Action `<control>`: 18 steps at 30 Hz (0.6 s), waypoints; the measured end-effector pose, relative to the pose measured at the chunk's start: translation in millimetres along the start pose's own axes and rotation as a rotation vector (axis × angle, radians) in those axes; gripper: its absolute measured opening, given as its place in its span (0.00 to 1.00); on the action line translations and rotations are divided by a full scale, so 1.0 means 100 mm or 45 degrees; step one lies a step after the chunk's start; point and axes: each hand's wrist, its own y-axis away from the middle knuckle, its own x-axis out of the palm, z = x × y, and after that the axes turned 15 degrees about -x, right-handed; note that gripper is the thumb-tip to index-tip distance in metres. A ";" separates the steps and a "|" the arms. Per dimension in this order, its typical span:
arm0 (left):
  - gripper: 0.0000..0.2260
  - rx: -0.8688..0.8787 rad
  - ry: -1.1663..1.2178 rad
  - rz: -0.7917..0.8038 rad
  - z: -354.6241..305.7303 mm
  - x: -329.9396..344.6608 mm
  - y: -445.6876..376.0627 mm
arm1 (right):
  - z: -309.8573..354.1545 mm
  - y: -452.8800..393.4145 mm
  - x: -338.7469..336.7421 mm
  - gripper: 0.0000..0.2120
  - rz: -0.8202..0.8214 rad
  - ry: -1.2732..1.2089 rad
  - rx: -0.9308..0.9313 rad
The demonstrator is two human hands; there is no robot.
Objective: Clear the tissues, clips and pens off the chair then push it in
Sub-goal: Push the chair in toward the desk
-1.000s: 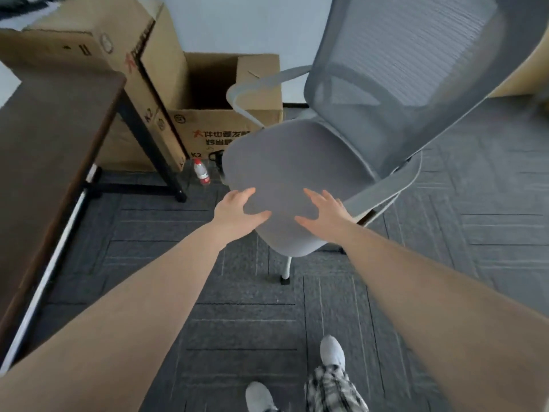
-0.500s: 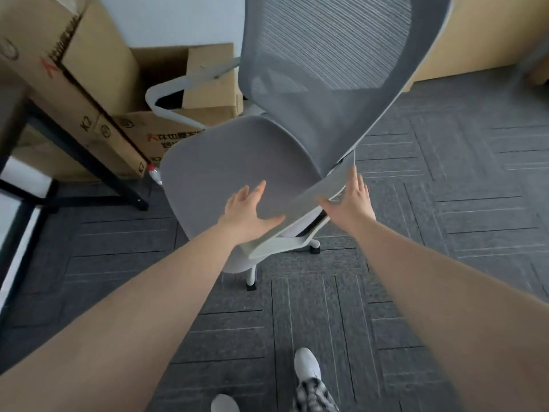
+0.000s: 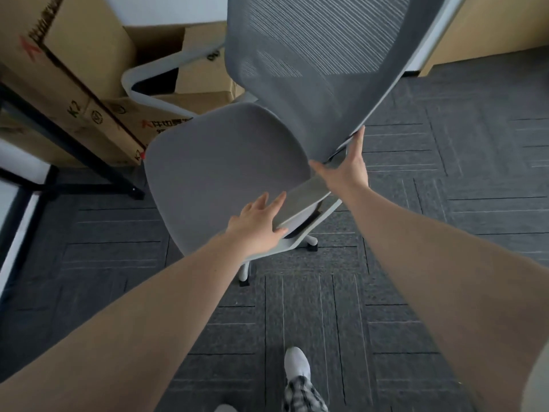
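The chair [image 3: 225,162] is standing on the carpet floor [image 3: 430,203], its grey seat bare, just beside cardboard boxes [image 3: 89,69]. The left hand [image 3: 257,224] is lying flat on the seat's near edge by the armrest [image 3: 303,197], fingers [image 3: 277,205] spread wide. The right hand [image 3: 344,171] is pressing open against the backrest's [image 3: 312,69] lower edge. One box is sitting open-topped; I cannot tell what is inside it.

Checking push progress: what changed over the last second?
The chair swivelled; both hands slid from the seat's front edge. The right hand now presses the backrest's lower edge, the left hand lies on the armrest. Seat still bare, boxes unmoved.
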 end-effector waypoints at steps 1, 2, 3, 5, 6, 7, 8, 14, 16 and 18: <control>0.31 0.008 -0.029 -0.018 0.00 0.03 -0.01 | 0.00 -0.01 0.03 0.56 -0.017 -0.050 0.033; 0.30 0.019 -0.051 -0.045 0.01 0.04 -0.02 | 0.01 -0.01 0.06 0.55 -0.040 -0.092 0.064; 0.30 0.030 -0.060 -0.069 0.03 0.05 -0.04 | 0.02 -0.02 0.09 0.55 -0.060 -0.115 0.086; 0.29 0.043 -0.056 -0.085 0.07 0.05 -0.05 | 0.04 -0.01 0.13 0.53 -0.084 -0.128 0.110; 0.28 0.048 -0.057 -0.082 0.09 0.05 -0.05 | 0.06 0.00 0.14 0.53 -0.091 -0.133 0.116; 0.28 0.053 -0.064 -0.076 0.11 0.04 -0.04 | 0.07 0.02 0.15 0.52 -0.099 -0.141 0.116; 0.28 0.060 -0.073 -0.069 0.14 0.04 -0.04 | 0.07 0.03 0.15 0.52 -0.101 -0.146 0.115; 0.28 0.107 -0.104 -0.042 0.34 0.07 0.06 | 0.12 0.31 0.22 0.52 -0.090 -0.116 0.149; 0.28 0.115 -0.117 -0.046 0.43 0.10 0.13 | 0.15 0.44 0.27 0.52 -0.118 -0.149 0.148; 0.28 0.131 -0.136 -0.051 0.53 0.15 0.22 | 0.18 0.59 0.33 0.52 -0.146 -0.178 0.147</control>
